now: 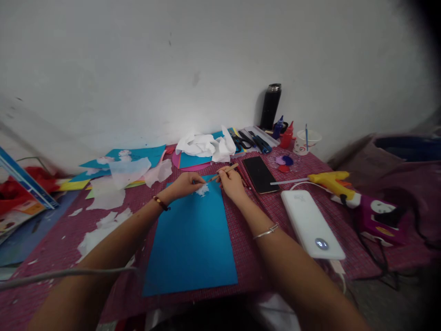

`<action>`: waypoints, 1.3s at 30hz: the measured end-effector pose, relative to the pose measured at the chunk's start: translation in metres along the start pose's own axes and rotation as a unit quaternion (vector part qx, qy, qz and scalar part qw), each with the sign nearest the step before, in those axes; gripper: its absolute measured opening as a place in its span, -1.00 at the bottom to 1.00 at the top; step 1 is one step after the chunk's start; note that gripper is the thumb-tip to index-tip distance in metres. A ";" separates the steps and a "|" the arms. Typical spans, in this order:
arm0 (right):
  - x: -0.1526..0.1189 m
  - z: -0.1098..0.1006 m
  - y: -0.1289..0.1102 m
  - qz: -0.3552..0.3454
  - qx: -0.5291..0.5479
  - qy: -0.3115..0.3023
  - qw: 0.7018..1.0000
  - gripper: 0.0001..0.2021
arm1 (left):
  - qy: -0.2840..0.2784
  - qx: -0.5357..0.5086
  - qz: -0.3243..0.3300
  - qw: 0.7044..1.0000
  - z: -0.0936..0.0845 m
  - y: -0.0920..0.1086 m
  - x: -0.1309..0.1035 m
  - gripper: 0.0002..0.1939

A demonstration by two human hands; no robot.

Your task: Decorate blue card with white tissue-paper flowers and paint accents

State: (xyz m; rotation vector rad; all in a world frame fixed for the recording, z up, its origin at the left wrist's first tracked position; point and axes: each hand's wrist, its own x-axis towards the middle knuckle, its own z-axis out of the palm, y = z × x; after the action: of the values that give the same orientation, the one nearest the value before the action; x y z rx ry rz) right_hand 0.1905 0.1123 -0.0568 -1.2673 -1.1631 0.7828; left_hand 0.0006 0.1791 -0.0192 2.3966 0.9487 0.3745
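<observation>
My right hand point(230, 183) is closed around a thin wooden-handled tool point(231, 168), probably a brush, whose tip points left and down. Its tip is close to the fingertips of my left hand point(188, 185), which pinch at a small ruffled piece of white paper point(202, 190). That white piece is at the upper part of a blue sheet point(193, 248) lying flat on the table. Whether the tool's tip touches the paper is too small to tell.
A black phone point(261, 174), white power bank point(312, 225) and yellow glue gun point(329, 181) lie right. Behind stand a black flask point(270, 106), paint bottles point(286, 135) and a paper cup point(306, 141). Crumpled tissue point(203, 145) sits behind; torn paper point(103, 232) lies left.
</observation>
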 end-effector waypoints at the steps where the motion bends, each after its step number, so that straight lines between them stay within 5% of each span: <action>1: 0.000 0.000 -0.001 0.005 0.001 -0.001 1.000 -0.87 | 0.012 -0.006 -0.007 1.000 -0.001 0.001 -0.002 -0.77; 7: -0.001 0.002 -0.002 0.011 -0.002 -0.022 1.000 -0.86 | 0.115 -0.033 -0.050 0.992 -0.001 0.006 -0.023 -0.63; 16: -0.001 0.003 0.006 -0.015 -0.038 -0.036 0.999 -0.87 | 0.231 -0.138 -0.116 0.956 0.026 -0.013 -0.049 -0.72; 33: -0.001 0.003 0.004 0.026 0.004 -0.045 0.999 -0.83 | 0.202 -0.120 -0.100 0.967 0.039 -0.018 -0.055 -0.84; 39: -0.001 0.003 0.004 0.056 0.026 -0.046 0.997 -0.85 | 0.201 -0.141 -0.094 0.965 0.039 -0.017 -0.056 -0.50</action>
State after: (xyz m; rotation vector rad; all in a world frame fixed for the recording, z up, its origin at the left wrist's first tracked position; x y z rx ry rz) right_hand 0.1877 0.1129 -0.0613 -1.2726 -1.1450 0.9587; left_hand -0.0319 0.1361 -0.0648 1.9876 1.1961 0.8827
